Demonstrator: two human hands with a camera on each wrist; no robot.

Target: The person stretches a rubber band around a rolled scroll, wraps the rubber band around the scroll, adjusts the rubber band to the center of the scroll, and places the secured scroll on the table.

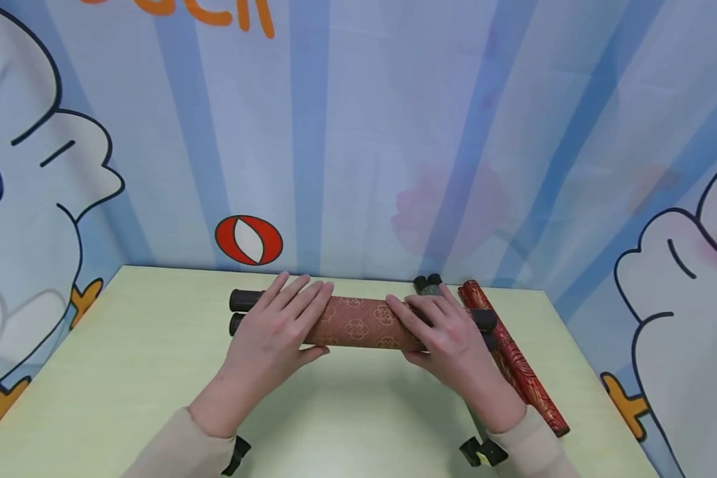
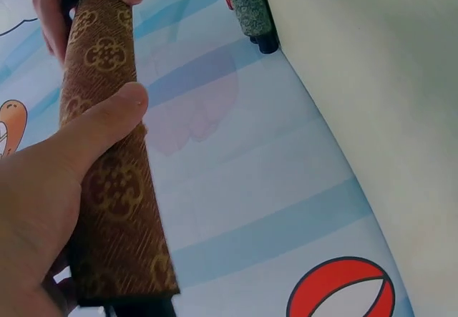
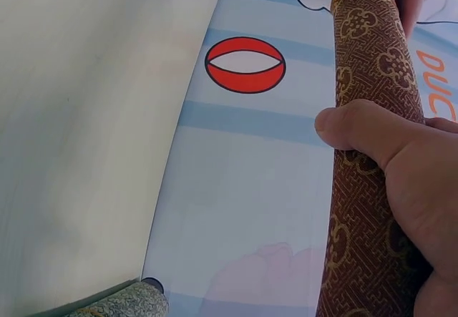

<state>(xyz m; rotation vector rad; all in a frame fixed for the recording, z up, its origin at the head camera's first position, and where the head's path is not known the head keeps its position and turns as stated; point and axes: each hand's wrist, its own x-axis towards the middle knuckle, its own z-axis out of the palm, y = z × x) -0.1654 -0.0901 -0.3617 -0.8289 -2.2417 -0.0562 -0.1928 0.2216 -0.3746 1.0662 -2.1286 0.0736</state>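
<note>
A brown scroll point(image 1: 358, 323) with gold flower patterns and black roller ends is held level above the table. My left hand point(image 1: 277, 332) grips its left part, fingers over the top and thumb on the near side. The right hand point(image 1: 454, 338) grips the right part in the same way. In the left wrist view the left thumb point(image 2: 107, 120) lies across the patterned cloth. The right wrist view shows the right thumb point(image 3: 358, 125) across the same scroll. The undersides of both hands' fingers are mostly hidden.
On the table's right side lies a red-and-gold scroll point(image 1: 528, 368), slanting toward the front. Beside it is a grey-green patterned scroll point(image 2: 247, 6) with dark ends, partly hidden by the right arm. A printed curtain point(image 1: 358, 133) stands behind the pale table point(image 1: 155, 345).
</note>
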